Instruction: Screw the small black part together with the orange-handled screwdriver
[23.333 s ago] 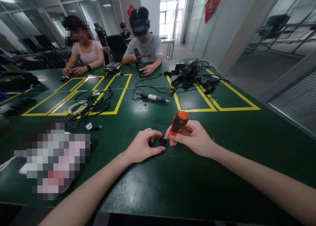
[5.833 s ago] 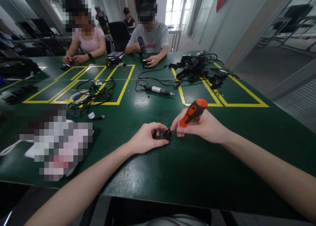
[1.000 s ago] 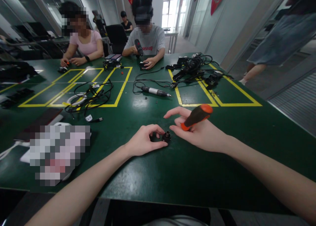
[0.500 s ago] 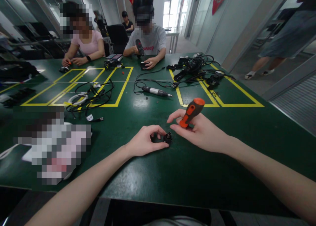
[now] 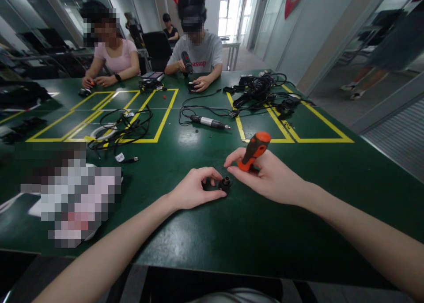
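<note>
A small black cylindrical part [image 5: 225,183] stands on the green table [image 5: 185,241], its round opening facing up. My left hand [image 5: 197,189] grips it from the left between thumb and fingers. To the right, my right hand [image 5: 265,175] is closed around an orange and black screwdriver [image 5: 255,150], whose handle tilts up and to the right. The screwdriver's shaft is hidden by my hand. A small gap separates my right fingertips from the black part.
A black and silver electric screwdriver [image 5: 208,122] lies ahead with its cord. Tangled black cables [image 5: 258,89] lie at the back right, more cables [image 5: 132,128] at the left. A blurred pinkish item [image 5: 89,201] lies at the near left. Two people sit across the table.
The screwdriver's handle has shifted slightly left and turned in my right hand. My left hand and the black part have stayed in place. A person at the far right has moved.
</note>
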### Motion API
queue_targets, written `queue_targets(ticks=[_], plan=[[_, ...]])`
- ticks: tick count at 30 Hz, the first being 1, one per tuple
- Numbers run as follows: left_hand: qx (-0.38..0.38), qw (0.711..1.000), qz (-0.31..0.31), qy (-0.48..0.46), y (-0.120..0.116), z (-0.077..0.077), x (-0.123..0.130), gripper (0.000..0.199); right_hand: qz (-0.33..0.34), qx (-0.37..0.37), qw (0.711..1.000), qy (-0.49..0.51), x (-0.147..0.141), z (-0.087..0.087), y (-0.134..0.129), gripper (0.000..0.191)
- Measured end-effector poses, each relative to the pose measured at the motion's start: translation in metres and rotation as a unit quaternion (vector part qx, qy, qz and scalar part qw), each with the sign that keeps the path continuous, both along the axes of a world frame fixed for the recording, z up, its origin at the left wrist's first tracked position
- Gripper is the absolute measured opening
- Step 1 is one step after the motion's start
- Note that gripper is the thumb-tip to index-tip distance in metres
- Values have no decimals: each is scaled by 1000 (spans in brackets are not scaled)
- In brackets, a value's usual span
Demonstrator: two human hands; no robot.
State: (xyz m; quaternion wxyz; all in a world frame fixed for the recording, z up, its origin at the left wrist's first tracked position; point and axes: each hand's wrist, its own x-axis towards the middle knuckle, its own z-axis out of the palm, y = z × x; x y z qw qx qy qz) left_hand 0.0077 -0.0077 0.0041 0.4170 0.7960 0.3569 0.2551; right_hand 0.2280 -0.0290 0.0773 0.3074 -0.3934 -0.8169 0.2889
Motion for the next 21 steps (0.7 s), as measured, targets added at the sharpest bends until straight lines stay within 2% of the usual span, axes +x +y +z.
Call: queue_targets(ticks=[9,13,17,21], plan=[[4,1000,-4,2,-1,2,0,26,-20,-37,999,10,2,1,-3,22],[3,1000,-4,6,0,1,0,26,-23,-27,999,11,0,3,-2,11],[20,1000,-2,5,0,1,0,26,-18,-15,1000,7,0,3,-1,12],[31,999,2,15,0,1,0,26,-21,-38,999,25,1,2,-3,14]])
